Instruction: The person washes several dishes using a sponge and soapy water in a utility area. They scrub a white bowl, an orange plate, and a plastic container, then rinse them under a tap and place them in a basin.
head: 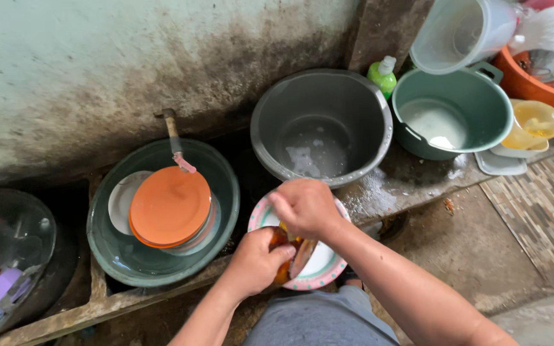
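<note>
Left hand [254, 264] clamped on a small amber glass [281, 255] over the pink-rimmed plate [328, 266], near centre. Right hand [304, 206] closed, fingers pushed into the glass — contents unclear. Risk: wet grip slips — glass drops and chips the plate.

Both hands meet over a pink-rimmed plate [328, 269]: the left hand [256, 261] grips a small orange-brown object [281, 240], and the right hand [304, 206] presses down on it. Beside them, an orange plate [169, 206] lies in a green basin [123, 256] under a tap [174, 136].
</note>
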